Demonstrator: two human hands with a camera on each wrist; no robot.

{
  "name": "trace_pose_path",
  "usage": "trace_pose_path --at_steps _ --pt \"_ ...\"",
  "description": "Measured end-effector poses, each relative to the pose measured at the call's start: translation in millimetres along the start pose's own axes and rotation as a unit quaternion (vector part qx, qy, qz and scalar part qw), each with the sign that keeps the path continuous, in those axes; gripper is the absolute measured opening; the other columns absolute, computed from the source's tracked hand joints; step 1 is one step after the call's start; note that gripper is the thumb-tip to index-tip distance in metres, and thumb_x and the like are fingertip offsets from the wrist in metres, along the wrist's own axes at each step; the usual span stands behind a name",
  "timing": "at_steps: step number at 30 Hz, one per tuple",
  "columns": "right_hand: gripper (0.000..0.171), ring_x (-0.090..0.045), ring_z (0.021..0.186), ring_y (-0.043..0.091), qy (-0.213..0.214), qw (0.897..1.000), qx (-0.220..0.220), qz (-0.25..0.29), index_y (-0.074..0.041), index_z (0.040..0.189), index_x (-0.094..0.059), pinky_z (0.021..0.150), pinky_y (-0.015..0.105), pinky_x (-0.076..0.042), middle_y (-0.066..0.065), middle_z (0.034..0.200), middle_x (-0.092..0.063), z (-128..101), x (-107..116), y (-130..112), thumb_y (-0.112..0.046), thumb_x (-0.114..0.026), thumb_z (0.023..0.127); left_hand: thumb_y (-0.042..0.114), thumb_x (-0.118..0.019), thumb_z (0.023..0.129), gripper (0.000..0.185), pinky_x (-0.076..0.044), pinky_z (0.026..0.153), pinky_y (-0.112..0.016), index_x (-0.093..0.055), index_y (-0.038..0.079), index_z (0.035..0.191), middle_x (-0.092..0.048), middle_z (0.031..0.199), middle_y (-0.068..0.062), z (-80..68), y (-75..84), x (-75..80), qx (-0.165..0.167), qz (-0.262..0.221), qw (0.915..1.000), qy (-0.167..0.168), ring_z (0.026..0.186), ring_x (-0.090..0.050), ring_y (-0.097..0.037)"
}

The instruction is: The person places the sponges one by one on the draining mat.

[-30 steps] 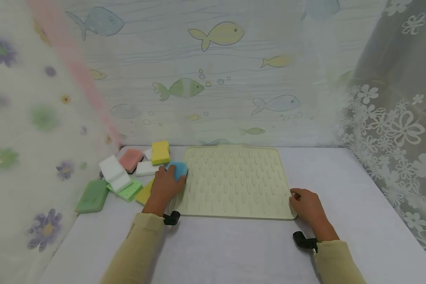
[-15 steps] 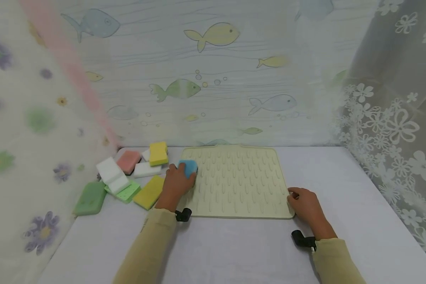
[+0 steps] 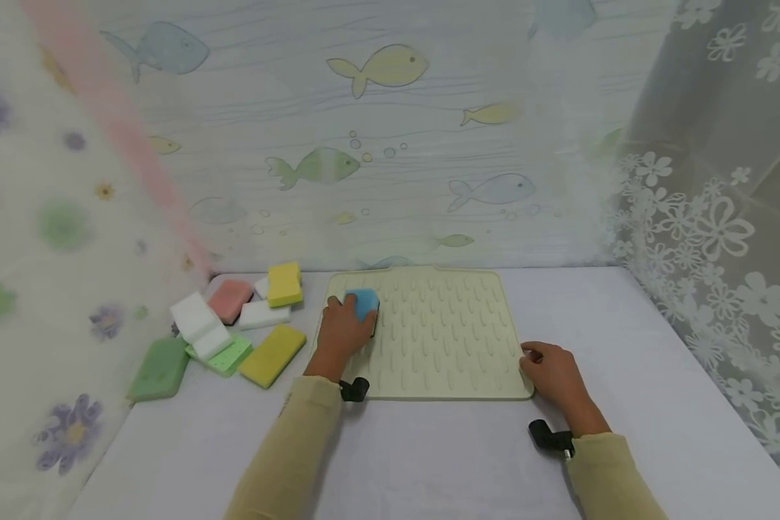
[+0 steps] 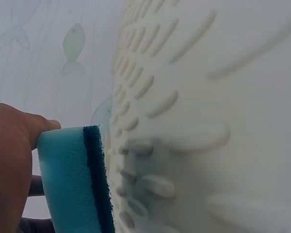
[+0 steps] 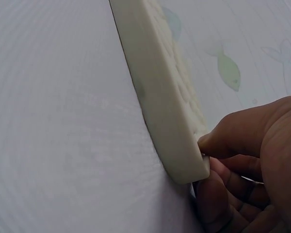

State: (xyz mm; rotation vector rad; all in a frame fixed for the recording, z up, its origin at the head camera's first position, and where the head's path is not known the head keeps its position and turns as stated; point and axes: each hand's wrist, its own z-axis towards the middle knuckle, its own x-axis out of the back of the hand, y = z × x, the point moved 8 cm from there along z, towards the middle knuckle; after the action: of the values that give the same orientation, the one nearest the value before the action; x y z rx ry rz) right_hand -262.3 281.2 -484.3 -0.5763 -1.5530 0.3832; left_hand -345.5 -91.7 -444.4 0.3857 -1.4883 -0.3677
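We see the left hand (image 3: 341, 334) gripping a blue rectangular sponge with a dark scouring layer (image 3: 362, 303), fingers curled round it, dark side pressed flat on the far-left part of the cream ridged silicone mat (image 3: 438, 339). Left wrist view confirms it: sponge (image 4: 75, 177) between thumb and fingers, dark layer against the mat (image 4: 208, 97). The right hand (image 3: 551, 375) holds the mat's near-right corner; in the right wrist view the thumb sits on top and curled fingers (image 5: 223, 194) tuck under the edge of the mat (image 5: 160, 107), a narrow pinch. The mat lies flat on the white table (image 3: 624, 347), near the fish-print back curtain (image 3: 390, 144).

Left of the mat we note loose sponges: a yellow sponge (image 3: 273, 354) just beside the left forearm, a light green sponge (image 3: 224, 356), a darker green sponge (image 3: 159, 369), a white foam block (image 3: 200, 323), a pink sponge (image 3: 230, 299), a second white block (image 3: 263, 314) and a second yellow sponge (image 3: 284, 284). A lace floral curtain (image 3: 708, 217) hangs at right.
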Motion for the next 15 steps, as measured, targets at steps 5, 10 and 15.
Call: trace_pose_path --at_steps 5,10,15 --pt "0.043 -0.057 0.082 0.021 0.011 1.000 0.003 0.003 0.002 0.125 -0.061 0.066 0.028 -0.043 0.014 0.100 -0.067 1 1 1 -0.015 -0.052 0.087 0.049 -0.049 0.095 0.065 -0.048 0.093 -0.053 -0.038 0.008 0.145 -0.037 0.131 -0.027 2.9 12.9 -6.7 -0.004 -0.013 0.9999 0.002 0.118 -0.048 -0.042" --pt "0.041 -0.058 0.082 0.021 0.013 1.000 0.005 0.008 0.002 0.124 -0.062 0.067 0.029 -0.043 0.013 0.099 -0.067 2 0 1 -0.014 -0.053 0.087 0.049 -0.050 0.096 0.064 -0.049 0.092 -0.052 -0.039 0.008 0.145 -0.039 0.130 -0.026 5.3 24.8 -15.5 -0.012 -0.030 0.9995 -0.002 0.117 -0.049 -0.042" --pt "0.041 -0.058 0.085 0.022 0.009 1.000 0.000 0.011 0.001 0.124 -0.062 0.068 0.030 -0.043 0.013 0.100 -0.067 1 0 2 -0.015 -0.054 0.088 0.049 -0.050 0.096 0.065 -0.049 0.094 -0.050 -0.039 0.008 0.144 -0.039 0.131 -0.026 7.5 38.0 -23.1 -0.021 -0.041 0.9989 -0.006 0.117 -0.051 -0.041"
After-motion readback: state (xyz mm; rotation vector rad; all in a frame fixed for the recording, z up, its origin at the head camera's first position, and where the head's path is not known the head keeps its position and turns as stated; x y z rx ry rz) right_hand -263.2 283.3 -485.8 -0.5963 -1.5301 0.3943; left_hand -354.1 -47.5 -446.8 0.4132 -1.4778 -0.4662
